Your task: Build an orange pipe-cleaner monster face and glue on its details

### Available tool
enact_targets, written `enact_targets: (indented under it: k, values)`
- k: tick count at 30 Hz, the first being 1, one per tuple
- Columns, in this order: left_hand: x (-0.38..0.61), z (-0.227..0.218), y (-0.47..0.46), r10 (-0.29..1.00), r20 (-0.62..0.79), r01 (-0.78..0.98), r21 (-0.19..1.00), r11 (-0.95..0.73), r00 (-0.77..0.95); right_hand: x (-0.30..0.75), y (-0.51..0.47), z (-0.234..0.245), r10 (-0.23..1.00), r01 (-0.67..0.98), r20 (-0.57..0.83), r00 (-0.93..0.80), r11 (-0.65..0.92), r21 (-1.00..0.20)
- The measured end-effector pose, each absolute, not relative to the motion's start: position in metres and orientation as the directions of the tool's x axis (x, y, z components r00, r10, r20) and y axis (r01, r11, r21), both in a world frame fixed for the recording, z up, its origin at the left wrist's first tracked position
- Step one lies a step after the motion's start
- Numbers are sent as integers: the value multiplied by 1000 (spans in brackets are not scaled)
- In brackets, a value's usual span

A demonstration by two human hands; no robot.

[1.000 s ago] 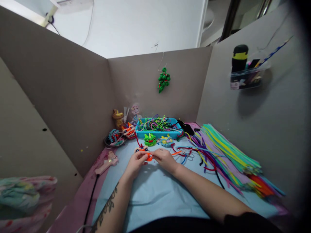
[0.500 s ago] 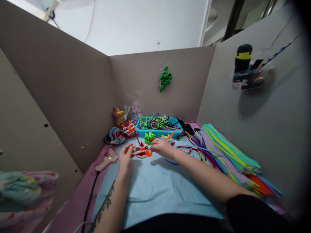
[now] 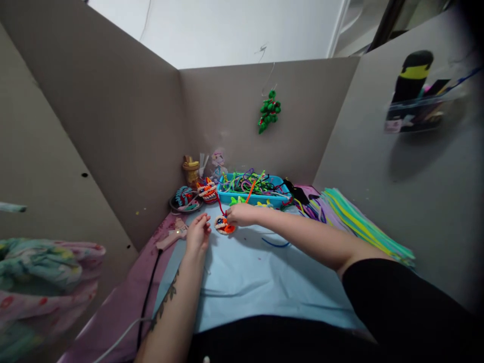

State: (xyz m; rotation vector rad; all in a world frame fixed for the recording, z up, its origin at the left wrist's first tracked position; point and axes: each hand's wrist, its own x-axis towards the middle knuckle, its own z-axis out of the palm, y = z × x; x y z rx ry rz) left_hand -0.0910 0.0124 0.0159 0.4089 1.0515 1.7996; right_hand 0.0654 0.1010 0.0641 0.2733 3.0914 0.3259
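Hemming edges: grey partition boards close the desk on the left, back and right; a blue tray stands by the back board, and stacked pipe cleaners line the right side.
Open room: bare blue mat between the forearms.
Right hand: stretched forward, fingertips pinching the orange-and-white pipe-cleaner figure low over the mat's far end, just before the tray.
Left hand: just beside the figure, fingers drawn loosely together; touching or not, I cannot tell.
Glue gun: near the left hand.

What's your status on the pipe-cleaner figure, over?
Right hand pinching orange pipe-cleaner figure near the blue mat far edge. Left hand empty, just beside it. Loose blue pipe cleaner lying nearby.
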Motion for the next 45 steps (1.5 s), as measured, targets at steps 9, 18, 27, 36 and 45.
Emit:
enact_targets:
  k: [9, 18, 27, 36, 45]
  values:
    - [-92, 14, 15, 875, -190, -611, 779, -141, -445, 38, 101, 88, 330, 279, -242, -912, 934, 223]
    - [-91, 16, 15, 874, -198, -617, 775, -138, -444, 29, 90, 92, 343, 282, -262, -902, 928, 244]
    - [-90, 10, 14, 862, -34, -413, 887, -208, -507, 37, 91, 92, 352, 340, -184, -918, 936, 93]
    - [-59, 9, 2, 975, 221, -76, 973, -218, 34, 104, 58, 69, 706, 581, 169, -688, 675, -455]
    - [-31, 16, 16, 959, 134, 331, 919, -214, 249, 144, 49, 39, 618, 534, 316, -720, 784, -317]
